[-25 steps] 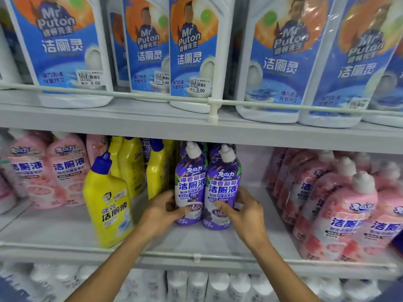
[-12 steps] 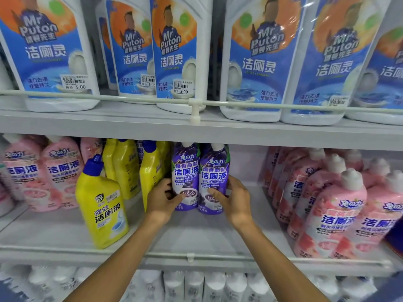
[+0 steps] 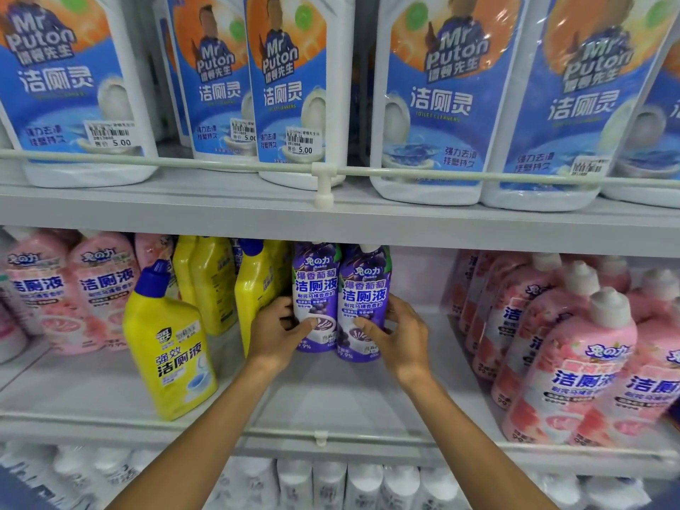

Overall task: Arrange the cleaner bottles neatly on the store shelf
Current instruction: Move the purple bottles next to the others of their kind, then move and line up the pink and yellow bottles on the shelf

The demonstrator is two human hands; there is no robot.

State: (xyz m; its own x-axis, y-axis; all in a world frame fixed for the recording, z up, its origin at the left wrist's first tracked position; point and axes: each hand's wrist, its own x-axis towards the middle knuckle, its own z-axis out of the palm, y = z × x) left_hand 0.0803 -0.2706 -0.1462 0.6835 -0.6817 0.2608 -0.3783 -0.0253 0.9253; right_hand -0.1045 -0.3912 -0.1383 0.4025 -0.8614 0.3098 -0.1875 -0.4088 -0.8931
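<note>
Crowding the middle shelf [image 3: 331, 395], yellow bottles [image 3: 257, 288] stand just left of the hands, pink bottles [image 3: 574, 366] lean in rows well to the right, and white jugs [image 3: 294, 86] fill the shelf above. Deep between them, upright and touching, stand the left purple bottle [image 3: 315, 285] and the right purple bottle [image 3: 362, 296], white-capped with grape labels. The left hand [image 3: 274, 334] has its grip curled round the first, the right hand [image 3: 399, 336] round the second.

Single head cam, wide-angle, close in, facing forward and slightly down. Middle shelf [image 3: 331, 403] centred, upper shelf [image 3: 478, 230] across the top, white bottles [image 3: 331, 484] along the near bottom edge.
</note>
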